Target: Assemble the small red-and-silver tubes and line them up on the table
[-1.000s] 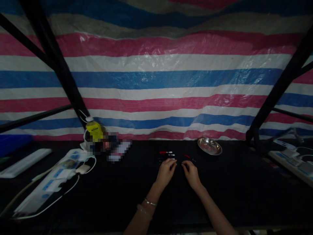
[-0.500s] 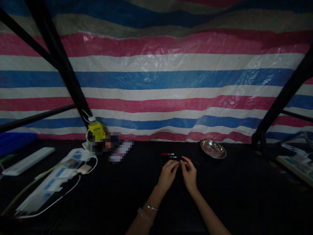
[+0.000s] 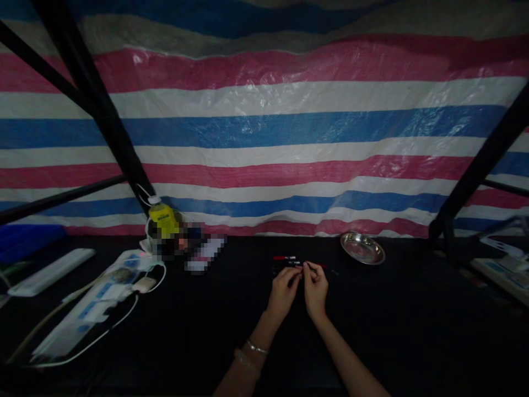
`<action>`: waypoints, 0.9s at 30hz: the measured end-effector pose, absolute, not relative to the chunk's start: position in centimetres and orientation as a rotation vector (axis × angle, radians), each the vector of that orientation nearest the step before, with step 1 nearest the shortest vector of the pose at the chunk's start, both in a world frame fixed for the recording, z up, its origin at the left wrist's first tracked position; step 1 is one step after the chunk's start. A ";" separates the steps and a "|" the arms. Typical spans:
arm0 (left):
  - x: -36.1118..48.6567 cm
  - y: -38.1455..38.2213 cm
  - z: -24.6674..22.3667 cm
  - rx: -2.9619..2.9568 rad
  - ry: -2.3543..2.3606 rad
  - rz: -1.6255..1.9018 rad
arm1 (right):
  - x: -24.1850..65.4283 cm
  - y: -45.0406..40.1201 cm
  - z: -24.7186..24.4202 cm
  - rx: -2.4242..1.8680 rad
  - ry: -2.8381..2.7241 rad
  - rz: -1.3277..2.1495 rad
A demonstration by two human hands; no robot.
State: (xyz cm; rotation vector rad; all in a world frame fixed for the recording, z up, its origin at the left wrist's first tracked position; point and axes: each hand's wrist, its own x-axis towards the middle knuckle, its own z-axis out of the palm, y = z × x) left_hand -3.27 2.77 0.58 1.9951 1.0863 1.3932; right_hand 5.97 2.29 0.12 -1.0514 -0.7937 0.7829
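Brings left hand [image 3: 284, 291] and right hand [image 3: 316, 289] together at the fingertips, against a visible gap a second ago; probably suits joint work on something small. Pinches narrow with both grips; cannot tell what, if anything, between. Leaves the red-and-silver piece [image 3: 284, 258] lying on the desk [image 3: 405, 331], just beyond the left hand. Has open room near and right; meets the striped sheet [image 3: 264, 175] at the far edge, metal dish [image 3: 362, 251] far right, power strip [image 3: 88, 309] well left.
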 end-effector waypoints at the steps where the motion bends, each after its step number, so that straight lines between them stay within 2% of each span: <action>1: -3.3 2.7 0.6 1.996 1.084 1.395 | 6.0 2.3 0.1 -1.050 -0.792 0.783; 17: -3.6 2.7 1.3 1.918 1.172 1.485 | 6.4 2.4 -1.1 -1.131 -1.028 0.645; 23: -3.6 2.9 1.3 1.909 1.206 1.505 | 6.6 3.2 -1.1 -1.070 -0.880 0.720; 27: -3.9 2.9 1.6 1.985 1.423 1.499 | 8.0 4.9 -1.7 -1.101 -0.732 0.682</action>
